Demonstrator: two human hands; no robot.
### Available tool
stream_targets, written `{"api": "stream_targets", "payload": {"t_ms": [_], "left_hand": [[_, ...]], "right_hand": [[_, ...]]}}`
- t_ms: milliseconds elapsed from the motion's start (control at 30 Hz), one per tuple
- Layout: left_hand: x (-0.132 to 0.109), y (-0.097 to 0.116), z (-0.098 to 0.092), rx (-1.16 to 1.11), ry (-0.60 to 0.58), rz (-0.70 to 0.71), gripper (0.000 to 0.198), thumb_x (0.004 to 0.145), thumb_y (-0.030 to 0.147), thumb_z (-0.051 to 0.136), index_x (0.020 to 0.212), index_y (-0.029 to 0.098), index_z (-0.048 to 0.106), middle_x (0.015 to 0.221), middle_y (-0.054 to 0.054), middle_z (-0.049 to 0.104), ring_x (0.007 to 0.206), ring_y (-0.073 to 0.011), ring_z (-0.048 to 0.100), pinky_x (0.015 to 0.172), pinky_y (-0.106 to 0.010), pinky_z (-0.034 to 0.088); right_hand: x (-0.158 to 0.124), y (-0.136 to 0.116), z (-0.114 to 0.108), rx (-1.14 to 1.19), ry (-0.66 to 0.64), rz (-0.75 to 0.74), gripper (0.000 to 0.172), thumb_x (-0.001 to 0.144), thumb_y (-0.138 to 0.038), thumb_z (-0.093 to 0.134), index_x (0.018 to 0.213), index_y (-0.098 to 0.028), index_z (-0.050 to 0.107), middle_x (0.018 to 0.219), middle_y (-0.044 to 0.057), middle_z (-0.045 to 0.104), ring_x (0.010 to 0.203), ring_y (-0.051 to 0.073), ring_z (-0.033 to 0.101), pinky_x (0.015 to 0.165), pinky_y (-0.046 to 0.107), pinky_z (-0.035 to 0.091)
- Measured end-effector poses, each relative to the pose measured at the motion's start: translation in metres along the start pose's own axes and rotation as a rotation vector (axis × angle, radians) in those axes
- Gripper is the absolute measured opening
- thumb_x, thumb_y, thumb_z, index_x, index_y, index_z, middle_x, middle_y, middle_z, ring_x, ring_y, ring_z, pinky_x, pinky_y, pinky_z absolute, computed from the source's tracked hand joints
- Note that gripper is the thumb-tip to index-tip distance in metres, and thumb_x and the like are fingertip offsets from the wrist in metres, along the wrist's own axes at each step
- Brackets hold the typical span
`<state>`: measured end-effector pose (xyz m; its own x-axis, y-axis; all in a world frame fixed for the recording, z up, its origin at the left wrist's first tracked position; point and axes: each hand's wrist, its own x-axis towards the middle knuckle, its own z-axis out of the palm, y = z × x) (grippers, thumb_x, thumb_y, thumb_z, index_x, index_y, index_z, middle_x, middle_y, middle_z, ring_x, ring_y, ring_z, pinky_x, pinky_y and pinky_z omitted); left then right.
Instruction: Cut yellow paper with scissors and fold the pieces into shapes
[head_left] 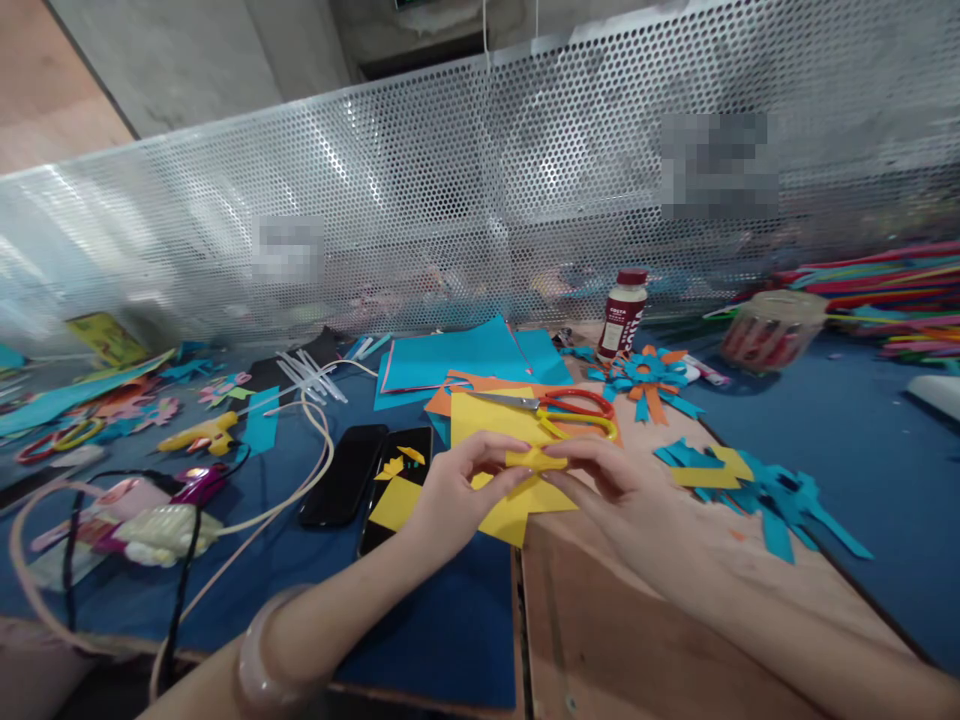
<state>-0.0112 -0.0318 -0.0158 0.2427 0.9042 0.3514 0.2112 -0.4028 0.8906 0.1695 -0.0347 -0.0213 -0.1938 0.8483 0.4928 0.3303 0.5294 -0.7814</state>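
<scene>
Between my two hands is a small folded strip of yellow paper (535,460). My left hand (457,490) pinches its left end with thumb and fingers. The right end is pinched by my right hand (630,500). Under and behind them lie sheets of yellow paper (506,520). Scissors (570,408) with red and yellow handles rest just beyond my fingertips, on top of the paper. Left of my left hand, yellow scraps (390,468) lie on one of two dark phones (345,475).
Blue paper sheets (450,355) are stacked behind. A blue and orange paper flower (645,370) and blue cut strips (780,490) lie right, near a bottle (624,315) and a jar (772,330). Leftward are a yellow glue gun (202,435), glue sticks (311,375) and looping cables (322,450).
</scene>
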Motion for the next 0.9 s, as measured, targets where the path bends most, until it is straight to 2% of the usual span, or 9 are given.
{"api": "stream_targets", "payload": {"t_ms": [200,400,600,700,800,900], "left_hand": [[0.001,0.0001,-0.0003,0.048,0.065,-0.004,0.019,0.075,0.029,0.066,0.09,0.018,0.065,0.089,-0.004,0.068,0.079,-0.0141,0.061,0.075,-0.024,0.048],[-0.0007,0.0002,0.0002,0.105,0.094,0.037,0.014,0.076,0.03,0.065,0.084,0.019,0.067,0.087,-0.003,0.07,0.082,-0.0154,0.061,0.077,-0.026,0.047],[0.0009,0.0013,-0.0015,0.187,0.116,0.168,0.012,0.075,0.029,0.066,0.082,0.02,0.069,0.082,-0.004,0.063,0.079,-0.0157,0.058,0.073,-0.028,0.047],[0.0016,0.0036,-0.0015,0.216,0.151,0.203,0.009,0.074,0.028,0.067,0.08,0.022,0.07,0.087,-0.005,0.061,0.085,-0.0169,0.058,0.079,-0.03,0.047],[0.0007,0.006,-0.0006,0.148,0.109,0.168,0.008,0.076,0.028,0.064,0.079,0.021,0.069,0.092,-0.005,0.066,0.091,-0.0183,0.06,0.085,-0.032,0.047],[-0.001,0.007,0.0001,0.108,0.088,0.081,0.011,0.077,0.029,0.063,0.08,0.02,0.068,0.089,-0.004,0.07,0.087,-0.0181,0.063,0.083,-0.03,0.048]], "right_hand": [[-0.0023,0.0021,0.002,-0.071,0.08,-0.002,0.012,0.08,-0.024,0.06,0.091,-0.025,0.064,0.089,0.001,0.068,0.078,0.017,0.062,0.066,0.03,0.05],[-0.0026,-0.0008,0.001,-0.112,0.09,-0.043,0.01,0.081,-0.023,0.059,0.089,-0.025,0.065,0.085,0.002,0.066,0.074,0.016,0.06,0.059,0.028,0.048],[-0.0027,-0.0013,0.0006,-0.117,0.115,-0.125,0.009,0.081,-0.021,0.059,0.087,-0.025,0.065,0.088,0.003,0.059,0.082,0.016,0.058,0.071,0.03,0.05],[-0.0017,-0.0008,0.0006,-0.14,0.16,-0.189,0.009,0.08,-0.021,0.061,0.085,-0.026,0.065,0.091,0.004,0.055,0.09,0.017,0.056,0.078,0.032,0.049],[-0.0008,-0.0011,0.0002,-0.137,0.137,-0.195,0.008,0.082,-0.022,0.058,0.086,-0.025,0.064,0.094,0.004,0.058,0.093,0.017,0.056,0.081,0.033,0.047],[-0.0014,-0.0016,-0.0002,-0.139,0.109,-0.157,0.008,0.084,-0.022,0.056,0.086,-0.024,0.063,0.09,0.003,0.062,0.088,0.016,0.058,0.078,0.031,0.048]]}}
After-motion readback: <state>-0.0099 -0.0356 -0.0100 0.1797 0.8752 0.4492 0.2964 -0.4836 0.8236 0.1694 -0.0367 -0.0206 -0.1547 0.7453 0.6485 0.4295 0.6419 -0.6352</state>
